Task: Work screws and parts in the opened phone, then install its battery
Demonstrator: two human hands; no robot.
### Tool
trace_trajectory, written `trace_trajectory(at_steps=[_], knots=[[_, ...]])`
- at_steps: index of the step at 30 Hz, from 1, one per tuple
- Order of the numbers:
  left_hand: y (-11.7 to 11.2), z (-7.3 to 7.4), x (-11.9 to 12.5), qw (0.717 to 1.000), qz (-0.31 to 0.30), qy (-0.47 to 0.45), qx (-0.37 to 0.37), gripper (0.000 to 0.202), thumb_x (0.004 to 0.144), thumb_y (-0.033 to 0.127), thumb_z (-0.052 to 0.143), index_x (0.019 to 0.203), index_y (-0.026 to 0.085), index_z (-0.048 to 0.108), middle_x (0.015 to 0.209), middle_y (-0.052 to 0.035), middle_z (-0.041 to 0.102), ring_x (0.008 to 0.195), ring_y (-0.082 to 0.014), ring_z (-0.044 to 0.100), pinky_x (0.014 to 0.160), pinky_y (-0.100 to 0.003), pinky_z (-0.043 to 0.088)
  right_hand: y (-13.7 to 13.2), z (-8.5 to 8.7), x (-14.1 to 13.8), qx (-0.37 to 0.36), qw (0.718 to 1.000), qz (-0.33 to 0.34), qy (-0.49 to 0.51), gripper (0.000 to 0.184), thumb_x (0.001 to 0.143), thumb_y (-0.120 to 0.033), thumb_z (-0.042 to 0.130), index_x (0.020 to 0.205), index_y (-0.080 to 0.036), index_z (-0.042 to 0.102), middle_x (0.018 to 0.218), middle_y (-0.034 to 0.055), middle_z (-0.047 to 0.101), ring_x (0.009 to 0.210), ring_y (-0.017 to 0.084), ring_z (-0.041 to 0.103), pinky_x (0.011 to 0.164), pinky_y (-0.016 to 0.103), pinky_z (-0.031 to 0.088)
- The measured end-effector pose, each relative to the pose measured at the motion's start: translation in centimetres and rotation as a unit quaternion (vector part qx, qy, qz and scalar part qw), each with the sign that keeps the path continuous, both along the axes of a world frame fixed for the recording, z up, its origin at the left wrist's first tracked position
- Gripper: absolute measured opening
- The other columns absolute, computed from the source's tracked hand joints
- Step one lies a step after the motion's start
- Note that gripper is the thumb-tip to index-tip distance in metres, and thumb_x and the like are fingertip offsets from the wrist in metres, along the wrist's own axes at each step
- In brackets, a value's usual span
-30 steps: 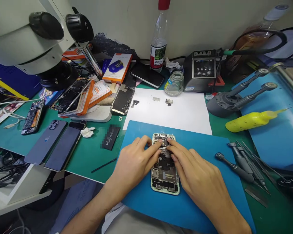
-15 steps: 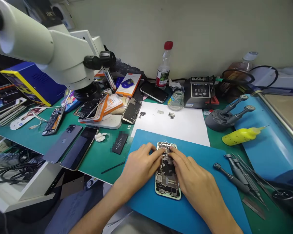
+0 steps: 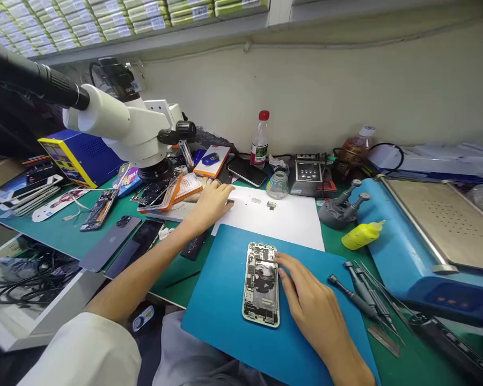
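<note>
An opened phone (image 3: 261, 289) lies on the blue mat (image 3: 221, 279), its circuit board and inner parts exposed. My right hand (image 3: 309, 289) rests at the phone's right edge, fingers stretched out and touching or nearly touching its upper side. My left hand (image 3: 212, 202) reaches over the left edge of the white paper (image 3: 290, 222), fingers extended. It covers the spot of a dark phone screen and a small black part; whether it touches either is hidden. Small metal parts, among them a bracket-like piece (image 3: 271, 205), lie on the paper. A black battery (image 3: 194, 246) is partly under my left forearm.
A microscope (image 3: 132, 128) overhangs the back left. A glass jar (image 3: 277, 185), a bottle (image 3: 260, 142) and a control box (image 3: 306, 176) stand behind the paper. To the right are a grey tool holder (image 3: 338, 213), a yellow squeeze bottle (image 3: 362, 236), screwdrivers (image 3: 362, 300) and a blue machine (image 3: 410, 257).
My left hand has left the phone and moved forward and left to the paper's edge. My right hand has slid slightly off the phone to its right side. The view has tilted up.
</note>
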State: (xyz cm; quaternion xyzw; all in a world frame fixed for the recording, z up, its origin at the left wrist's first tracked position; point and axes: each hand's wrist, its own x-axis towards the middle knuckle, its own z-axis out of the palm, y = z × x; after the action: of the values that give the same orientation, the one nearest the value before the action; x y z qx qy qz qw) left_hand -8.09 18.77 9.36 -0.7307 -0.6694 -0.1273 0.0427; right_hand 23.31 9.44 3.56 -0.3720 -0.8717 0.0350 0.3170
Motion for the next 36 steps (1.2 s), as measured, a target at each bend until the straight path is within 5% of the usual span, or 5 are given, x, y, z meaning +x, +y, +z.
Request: trace_trajectory(at_steps=[7,15,19,29,36], knots=[[1.3,-3.2,0.8,0.999,0.000,-0.038,-0.014,0.040,0.110,0.042,0.075,0.143,0.021,0.070,0.147,-0.0128,0.071,0.125,-0.0286,0.074,0.105,-0.051,0.066,-0.2,-0.4,0.4,-0.035,0.999,0.010,0.019,0.037,0.115,-0.020,0.060,0.152,-0.019,0.064,0.144,0.0126,0.072,0.123,0.021,0.077,0.101,0.036,0.070],[0.4,-2.6,0.7,0.969,-0.005,-0.246,-0.040,0.040,0.110,0.042,0.075,0.143,0.021,0.070,0.147,-0.0128,0.071,0.124,-0.0284,0.074,0.106,-0.051,0.066,-0.3,-0.5,0.4,-0.034,0.999,0.005,0.041,0.035,0.112,-0.025,0.067,0.146,-0.018,0.067,0.139,0.0115,0.071,0.116,0.019,0.075,0.095,0.035,0.070],[-1.0,-1.5,1.6,0.913,-0.030,-0.399,-0.086,0.039,0.110,0.043,0.075,0.142,0.020,0.071,0.145,-0.0123,0.071,0.123,-0.0282,0.074,0.105,-0.051,0.066,-0.2,-0.1,0.1,-0.007,0.998,0.007,0.060,0.033,0.112,-0.027,0.068,0.144,-0.017,0.067,0.134,0.0109,0.072,0.111,0.018,0.075,0.091,0.033,0.070],[-8.8,0.0,8.0,0.682,-0.110,-0.677,-0.253,0.041,0.111,0.050,0.073,0.136,0.017,0.072,0.134,-0.0112,0.075,0.115,-0.0264,0.076,0.101,-0.049,0.066,-2.2,4.2,-2.3,0.159,0.975,-0.053,0.143,0.035,0.104,-0.013,0.078,0.138,-0.016,0.068,0.117,0.0075,0.080,0.079,0.010,0.073,0.079,0.023,0.062],[-10.6,-1.3,9.3,0.639,-0.104,-0.707,-0.284,0.050,0.104,0.061,0.077,0.127,0.017,0.078,0.119,-0.0108,0.080,0.103,-0.0236,0.077,0.096,-0.043,0.063,-3.0,4.1,-2.8,0.196,0.970,-0.055,0.130,0.029,0.098,-0.004,0.082,0.123,-0.015,0.073,0.105,0.0031,0.081,0.088,0.008,0.077,0.082,0.019,0.059]])
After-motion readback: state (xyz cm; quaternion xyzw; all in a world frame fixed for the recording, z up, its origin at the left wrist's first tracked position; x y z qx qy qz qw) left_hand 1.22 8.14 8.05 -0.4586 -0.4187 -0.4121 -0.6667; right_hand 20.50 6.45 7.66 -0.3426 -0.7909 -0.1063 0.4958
